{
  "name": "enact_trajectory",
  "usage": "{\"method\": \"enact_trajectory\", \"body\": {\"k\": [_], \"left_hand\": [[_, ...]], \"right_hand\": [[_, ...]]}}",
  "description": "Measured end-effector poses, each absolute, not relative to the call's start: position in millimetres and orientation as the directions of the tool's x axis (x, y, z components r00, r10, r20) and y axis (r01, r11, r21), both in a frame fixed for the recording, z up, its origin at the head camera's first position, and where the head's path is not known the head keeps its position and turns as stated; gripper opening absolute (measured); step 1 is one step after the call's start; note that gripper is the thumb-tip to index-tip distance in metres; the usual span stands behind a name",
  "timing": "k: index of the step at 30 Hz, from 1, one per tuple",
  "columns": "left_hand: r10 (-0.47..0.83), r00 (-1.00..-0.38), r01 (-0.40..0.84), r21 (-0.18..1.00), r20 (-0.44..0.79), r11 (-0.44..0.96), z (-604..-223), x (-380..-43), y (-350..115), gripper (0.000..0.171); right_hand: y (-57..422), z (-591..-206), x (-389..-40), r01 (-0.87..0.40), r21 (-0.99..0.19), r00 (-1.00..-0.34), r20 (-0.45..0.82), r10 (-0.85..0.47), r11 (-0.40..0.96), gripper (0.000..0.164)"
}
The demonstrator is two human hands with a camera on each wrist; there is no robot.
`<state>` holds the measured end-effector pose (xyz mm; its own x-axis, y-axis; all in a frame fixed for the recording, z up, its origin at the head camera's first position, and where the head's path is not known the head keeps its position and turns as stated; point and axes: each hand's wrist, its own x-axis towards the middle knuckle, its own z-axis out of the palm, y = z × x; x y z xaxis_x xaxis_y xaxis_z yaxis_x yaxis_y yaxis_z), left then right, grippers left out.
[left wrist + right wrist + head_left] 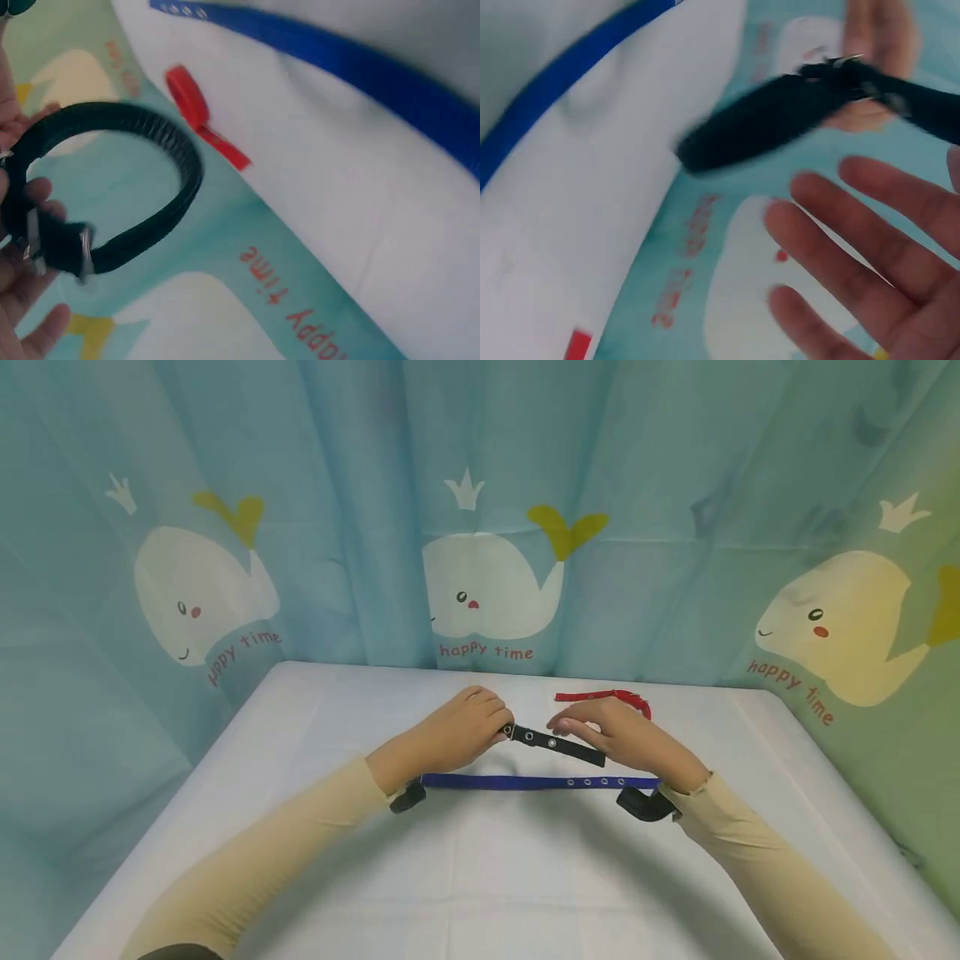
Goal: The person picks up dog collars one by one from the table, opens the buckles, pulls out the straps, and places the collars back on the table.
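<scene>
I count two hands over one table (480,877). Left hand (471,725) clamped on one black strap (566,748); strap held up mid-scene, bent into loop, three eyelets showing in head view. Right hand (626,735) on right, fingers straight and spread apart; I can't tell whether it touches black strap. One blue strap (510,782) lies nearer, running left to right, four eyelets visible. One red strap (588,697) on far right part, partly behind right hand. Beyond table, one curtain (360,485).
</scene>
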<state>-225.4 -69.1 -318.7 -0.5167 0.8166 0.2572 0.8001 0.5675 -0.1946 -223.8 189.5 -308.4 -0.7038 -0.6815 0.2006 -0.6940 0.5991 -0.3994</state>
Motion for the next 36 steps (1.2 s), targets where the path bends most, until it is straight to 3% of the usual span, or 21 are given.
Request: {"method": "enact_trajectory", "body": {"k": [4, 8, 15, 21, 30, 36], "left_hand": [[0.781, -0.539, 0.789, -0.137, 0.315, 0.599, -318.2, -207.7, -73.2, 0.018], [0.751, -0.559, 0.783, -0.076, 0.352, 0.618, -319.5, -194.4, -72.7, 0.02], [0.735, -0.495, 0.792, -0.109, 0.464, 0.601, -319.0, -180.0, -71.1, 0.022], [0.726, -0.458, 0.807, -0.104, 0.513, 0.582, -321.5, -176.0, -71.6, 0.021], [0.738, -0.38, 0.828, -0.152, 0.557, 0.54, -325.6, -174.2, -68.9, 0.019], [0.703, -0.416, 0.791, -0.152, 0.577, 0.593, -320.3, -172.5, -72.7, 0.021]], "right_hand": [[191.5, -300.5, -204.0, -0.705, -0.424, -0.687, 0.215, -0.694, 0.568, 0.02], [185.1, -299.4, -189.8, -0.748, -0.316, -0.661, 0.277, -0.697, 0.584, 0.023], [174.8, -310.3, -179.0, -0.828, -0.017, -0.493, 0.499, -0.713, 0.56, 0.024], [169.3, -315.6, -173.9, -0.859, 0.086, -0.375, 0.567, -0.734, 0.505, 0.025], [161.0, -323.2, -170.3, -0.876, 0.101, -0.325, 0.599, -0.732, 0.472, 0.026], [173.3, -323.0, -172.7, -0.834, 0.106, -0.379, 0.604, -0.701, 0.542, 0.035]]}}
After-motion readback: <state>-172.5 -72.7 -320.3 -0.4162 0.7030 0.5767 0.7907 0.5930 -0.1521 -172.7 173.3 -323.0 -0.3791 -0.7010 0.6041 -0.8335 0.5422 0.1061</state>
